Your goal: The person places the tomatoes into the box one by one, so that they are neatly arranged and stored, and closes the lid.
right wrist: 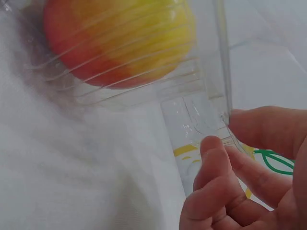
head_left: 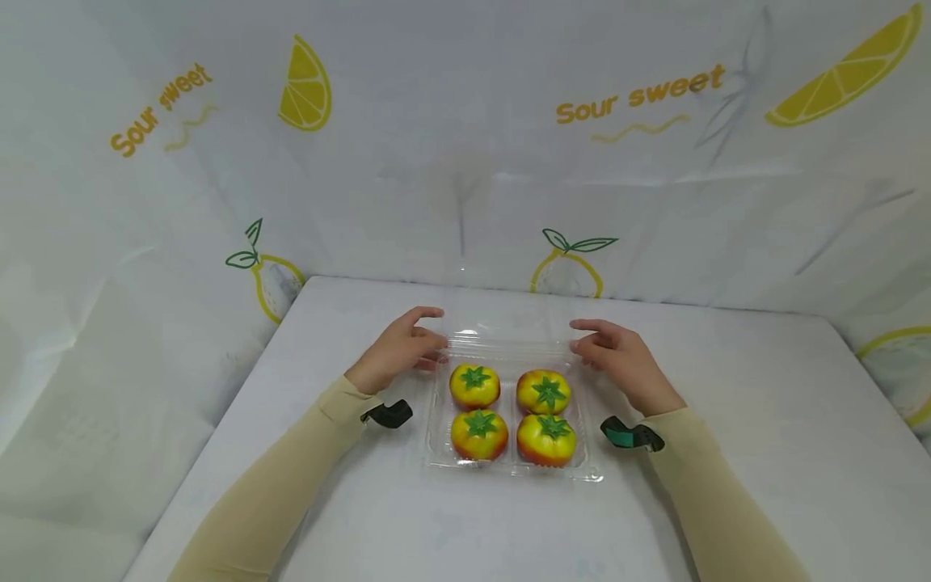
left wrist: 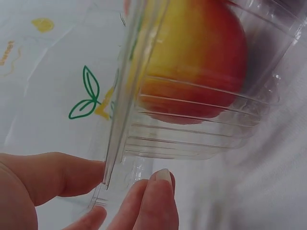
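Note:
A clear plastic clamshell box (head_left: 509,471) lies on the table with its see-through lid (head_left: 509,322) raised at the back. Several yellow-red persimmons (head_left: 478,443) with green star-shaped tops sit inside in two columns. At the box's back left corner, my left hand (head_left: 396,349) pinches the rim near the hinge; the left wrist view has its thumb (left wrist: 76,173) against the plastic edge. Opposite, my right hand (head_left: 627,362) pinches the back right corner, its thumb (right wrist: 264,128) on the rim. One persimmon (right wrist: 120,43) shows through the ribbed side wall in the right wrist view.
A white cloth covers the table (head_left: 364,517). Behind it hangs a white curtain (head_left: 407,121) printed with lemons and lettering. Dark straps with small devices (head_left: 393,414) sit at both wrists, beside the box.

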`<state>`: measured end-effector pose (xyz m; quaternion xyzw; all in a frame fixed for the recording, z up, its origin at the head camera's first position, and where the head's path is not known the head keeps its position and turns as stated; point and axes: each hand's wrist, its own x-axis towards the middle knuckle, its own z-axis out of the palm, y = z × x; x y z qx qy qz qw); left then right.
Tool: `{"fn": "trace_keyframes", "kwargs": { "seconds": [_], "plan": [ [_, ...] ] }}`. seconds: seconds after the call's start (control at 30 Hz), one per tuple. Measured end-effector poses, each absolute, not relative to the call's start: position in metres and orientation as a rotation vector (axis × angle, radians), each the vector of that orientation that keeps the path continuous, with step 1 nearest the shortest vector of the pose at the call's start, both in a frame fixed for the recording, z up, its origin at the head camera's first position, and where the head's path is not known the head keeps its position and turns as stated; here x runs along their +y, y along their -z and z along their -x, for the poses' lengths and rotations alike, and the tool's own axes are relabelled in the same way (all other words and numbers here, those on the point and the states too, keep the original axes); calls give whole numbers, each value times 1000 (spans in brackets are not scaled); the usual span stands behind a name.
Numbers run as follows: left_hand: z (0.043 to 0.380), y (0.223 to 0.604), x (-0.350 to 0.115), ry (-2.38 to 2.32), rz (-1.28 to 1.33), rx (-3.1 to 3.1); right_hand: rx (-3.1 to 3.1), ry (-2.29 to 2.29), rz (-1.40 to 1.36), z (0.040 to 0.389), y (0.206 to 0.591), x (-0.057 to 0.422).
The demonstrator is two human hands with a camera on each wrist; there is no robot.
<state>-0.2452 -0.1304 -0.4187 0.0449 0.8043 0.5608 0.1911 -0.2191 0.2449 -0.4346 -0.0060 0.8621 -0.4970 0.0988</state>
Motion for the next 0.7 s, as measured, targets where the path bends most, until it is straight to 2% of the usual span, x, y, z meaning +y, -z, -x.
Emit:
{"fn": "trace_keyframes", "kwargs": {
  "seconds": [0.23,0.7],
  "plan": [
    [246,417,-133,-1625,-175,2307,2586,1442,-34,219,426,246],
    [246,413,-132,-1658,-163,2437,2491,1530,52,217,414,248]
  ]
}}
